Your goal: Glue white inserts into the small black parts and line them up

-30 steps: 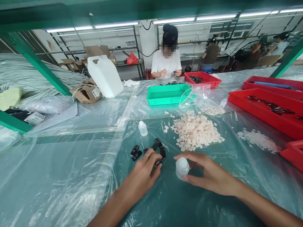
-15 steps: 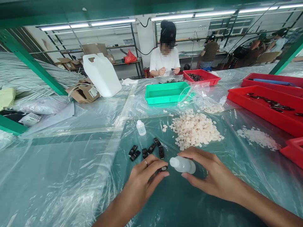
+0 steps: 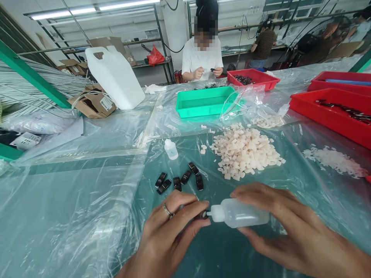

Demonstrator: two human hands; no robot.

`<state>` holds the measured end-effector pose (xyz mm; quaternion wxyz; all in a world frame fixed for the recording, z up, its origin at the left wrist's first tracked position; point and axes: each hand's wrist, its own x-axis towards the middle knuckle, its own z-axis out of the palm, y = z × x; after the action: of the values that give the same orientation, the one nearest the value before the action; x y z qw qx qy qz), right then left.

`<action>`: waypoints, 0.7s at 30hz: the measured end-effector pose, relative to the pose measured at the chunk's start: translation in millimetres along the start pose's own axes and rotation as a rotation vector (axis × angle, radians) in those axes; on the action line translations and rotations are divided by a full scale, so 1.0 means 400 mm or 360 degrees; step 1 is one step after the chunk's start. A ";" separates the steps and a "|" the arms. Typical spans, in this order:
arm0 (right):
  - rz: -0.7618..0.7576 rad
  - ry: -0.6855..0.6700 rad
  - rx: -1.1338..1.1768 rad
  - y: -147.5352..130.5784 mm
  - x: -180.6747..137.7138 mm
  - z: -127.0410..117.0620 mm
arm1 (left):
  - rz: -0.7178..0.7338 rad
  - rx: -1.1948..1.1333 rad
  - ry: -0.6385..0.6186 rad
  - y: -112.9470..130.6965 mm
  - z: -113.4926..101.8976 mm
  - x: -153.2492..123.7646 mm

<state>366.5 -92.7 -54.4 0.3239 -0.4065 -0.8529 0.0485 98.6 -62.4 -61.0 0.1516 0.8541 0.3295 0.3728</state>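
Observation:
Pinched between the thumb and fingers of my left hand [image 3: 174, 224] is a small dark part [image 3: 203, 214], mostly covered by the fingers. My right hand [image 3: 278, 220] grips a translucent squeeze bottle [image 3: 246, 213] lying sideways, its white nozzle at the end of the dark part; whether they touch I cannot tell. Several small black parts [image 3: 186, 177] lie beyond my left hand. A second, smaller white bottle [image 3: 171, 150] stands tilted behind them. Past my right hand is a heap of small cream-coloured pieces [image 3: 246, 150].
A green tray [image 3: 203, 112] lies beyond the heap. Red trays [image 3: 327, 116] with dark parts stand at the right, near a patch of clear bits [image 3: 334, 160]. A white jug [image 3: 116, 77] and a cardboard box [image 3: 94, 102] are at the left. Across the table sits a person [image 3: 202, 58].
My right hand has tipped the bottle level and brought its nozzle to the dark part in my left hand. The camera view has shifted downward and closer.

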 end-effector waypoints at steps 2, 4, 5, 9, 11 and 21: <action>-0.0036 0.0006 -0.0040 0.000 -0.002 -0.001 | -0.0015 -0.0011 -0.0014 0.004 -0.003 -0.002; -0.0071 0.0023 -0.0092 0.000 -0.006 -0.005 | -0.0057 -0.0052 -0.0006 0.008 -0.004 -0.005; -0.0083 0.0029 -0.0110 -0.001 -0.008 -0.008 | -0.0064 -0.0077 0.0008 0.010 -0.004 -0.007; -0.0123 0.0035 -0.0176 -0.004 -0.020 -0.019 | -0.0109 -0.0109 0.0037 0.017 0.003 -0.011; -0.0156 0.0035 -0.0223 -0.006 -0.028 -0.021 | -0.0116 -0.0101 0.0023 0.018 0.006 -0.012; -0.0053 0.0170 -0.0224 -0.021 -0.077 -0.008 | -0.0078 -0.0125 -0.0079 0.016 0.000 -0.011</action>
<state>377.0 -121.4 -64.7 0.3404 -0.4160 -0.8424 -0.0387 99.3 -70.0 -60.3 0.2022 0.8481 0.3316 0.3604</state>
